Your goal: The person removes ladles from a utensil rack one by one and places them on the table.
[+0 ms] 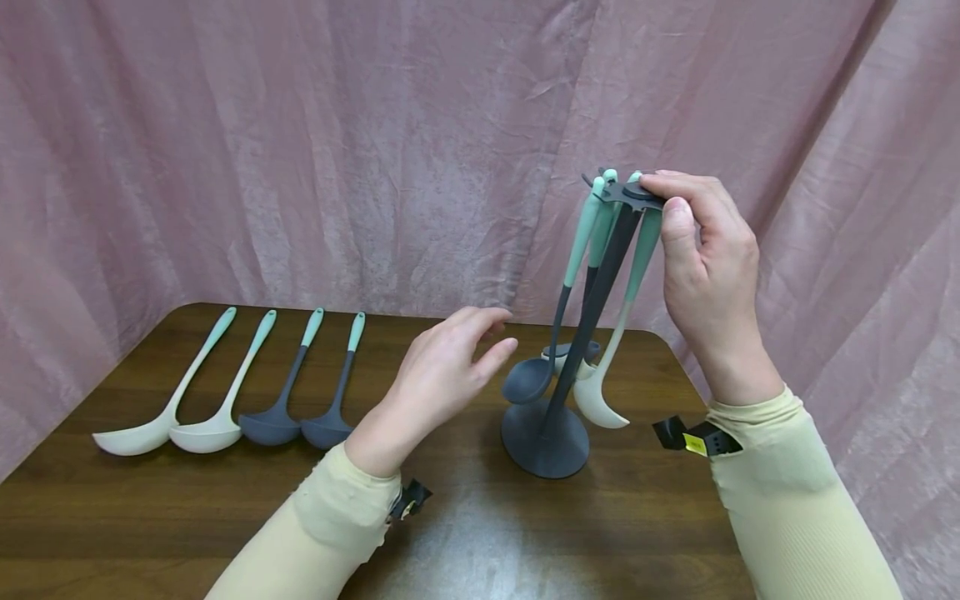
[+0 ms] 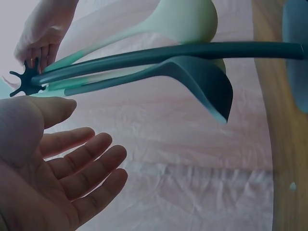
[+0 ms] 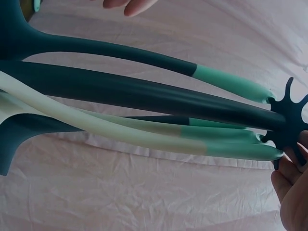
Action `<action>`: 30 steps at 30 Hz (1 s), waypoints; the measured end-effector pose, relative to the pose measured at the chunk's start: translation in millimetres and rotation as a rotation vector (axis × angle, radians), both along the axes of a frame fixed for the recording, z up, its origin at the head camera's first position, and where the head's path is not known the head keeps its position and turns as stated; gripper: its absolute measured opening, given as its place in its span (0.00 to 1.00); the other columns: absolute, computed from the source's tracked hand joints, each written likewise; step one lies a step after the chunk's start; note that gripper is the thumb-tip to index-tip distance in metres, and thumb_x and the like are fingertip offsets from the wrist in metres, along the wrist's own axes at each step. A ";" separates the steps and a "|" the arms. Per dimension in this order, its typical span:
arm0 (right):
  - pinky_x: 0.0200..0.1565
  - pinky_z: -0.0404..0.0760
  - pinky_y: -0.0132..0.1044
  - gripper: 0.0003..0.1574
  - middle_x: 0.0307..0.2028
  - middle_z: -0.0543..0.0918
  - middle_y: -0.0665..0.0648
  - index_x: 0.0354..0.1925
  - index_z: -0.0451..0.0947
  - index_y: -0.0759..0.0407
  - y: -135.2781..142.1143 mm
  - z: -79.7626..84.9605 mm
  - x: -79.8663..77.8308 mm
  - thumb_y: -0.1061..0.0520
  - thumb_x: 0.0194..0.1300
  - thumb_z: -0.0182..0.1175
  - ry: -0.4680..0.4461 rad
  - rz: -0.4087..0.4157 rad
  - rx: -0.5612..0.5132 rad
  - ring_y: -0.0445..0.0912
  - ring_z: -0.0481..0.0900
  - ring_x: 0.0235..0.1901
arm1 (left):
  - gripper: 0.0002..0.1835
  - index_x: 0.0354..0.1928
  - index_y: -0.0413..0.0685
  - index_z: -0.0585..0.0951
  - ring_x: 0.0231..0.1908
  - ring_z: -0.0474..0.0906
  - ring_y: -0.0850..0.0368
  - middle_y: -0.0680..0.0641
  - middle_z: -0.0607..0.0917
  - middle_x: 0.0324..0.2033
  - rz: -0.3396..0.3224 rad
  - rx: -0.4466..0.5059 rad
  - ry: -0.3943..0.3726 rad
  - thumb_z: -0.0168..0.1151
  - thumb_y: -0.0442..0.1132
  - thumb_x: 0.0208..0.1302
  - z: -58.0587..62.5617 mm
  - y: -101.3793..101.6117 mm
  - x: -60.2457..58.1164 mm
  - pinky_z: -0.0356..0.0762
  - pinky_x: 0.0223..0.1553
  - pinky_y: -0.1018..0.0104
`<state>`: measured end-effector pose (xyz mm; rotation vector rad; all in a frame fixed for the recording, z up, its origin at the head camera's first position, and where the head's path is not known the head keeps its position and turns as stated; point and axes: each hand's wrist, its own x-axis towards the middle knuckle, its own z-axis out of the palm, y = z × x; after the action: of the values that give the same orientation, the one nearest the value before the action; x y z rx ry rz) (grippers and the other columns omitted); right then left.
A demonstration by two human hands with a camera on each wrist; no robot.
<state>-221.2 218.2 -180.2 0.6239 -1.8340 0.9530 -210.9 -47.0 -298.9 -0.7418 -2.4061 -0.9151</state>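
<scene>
A dark grey utensil stand [image 1: 600, 287] with a round base [image 1: 546, 442] and a hooked top [image 3: 288, 118] stands on the table. Several ladles with mint-green handles hang from it, among them a grey ladle [image 1: 528, 379] on the left and a cream ladle [image 1: 600, 400] on the right. Others hang behind the post, partly hidden. My right hand [image 1: 712, 267] grips the edge of the hooked top, fingers over it and thumb at its side. Left of the stand, my left hand [image 1: 442, 367] hovers with relaxed fingers, holding nothing; its palm shows in the left wrist view.
On the left of the wooden table [image 1: 150, 517] lie two cream ladles [image 1: 138, 437] and two grey ladles [image 1: 273, 425] in a row, handles toward the back. A pink curtain [image 1: 375, 150] hangs behind the table.
</scene>
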 end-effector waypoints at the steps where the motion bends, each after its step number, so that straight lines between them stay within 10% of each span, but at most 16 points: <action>1: 0.65 0.75 0.34 0.25 0.58 0.89 0.52 0.60 0.90 0.58 -0.4 0.1 -0.1 0.53 0.84 0.50 0.001 0.006 -0.003 0.43 0.83 0.63 | 0.18 0.65 0.50 0.86 0.50 0.87 0.53 0.51 0.90 0.54 -0.006 0.007 0.001 0.70 0.46 0.79 -0.1 1.4 -0.1 0.84 0.47 0.53; 30: 0.70 0.75 0.41 0.24 0.55 0.90 0.55 0.58 0.87 0.73 -8.2 2.3 -1.9 0.61 0.83 0.48 0.006 0.168 -0.063 0.47 0.84 0.64 | 0.17 0.65 0.51 0.85 0.50 0.87 0.55 0.52 0.89 0.51 -0.068 0.092 -0.009 0.70 0.45 0.80 -6.8 33.7 -11.5 0.83 0.46 0.53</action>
<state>-223.2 210.0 -177.9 0.7498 -1.7597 1.1134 -222.4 -13.3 -305.7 -0.7906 -2.3414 -1.0503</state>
